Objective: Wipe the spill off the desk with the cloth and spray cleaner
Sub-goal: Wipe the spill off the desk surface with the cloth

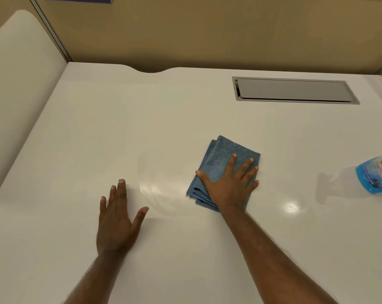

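Observation:
A folded blue cloth (220,156) lies on the white desk (141,119) right of centre. My right hand (229,183) presses flat on the cloth's near half, fingers spread. Left of the cloth a faint wet sheen (157,187) curves across the desk surface. My left hand (117,218) rests flat on the bare desk left of that sheen, fingers apart, holding nothing. At the right edge of the view stands a spray cleaner bottle (376,174) with blue liquid and a blue label, cut off by the frame.
A grey cable hatch (295,89) is set flush into the desk at the back right. Tan partition walls (185,29) close off the back. A white panel (16,84) stands along the left side. A ceiling-light glare (292,207) shows near the right forearm.

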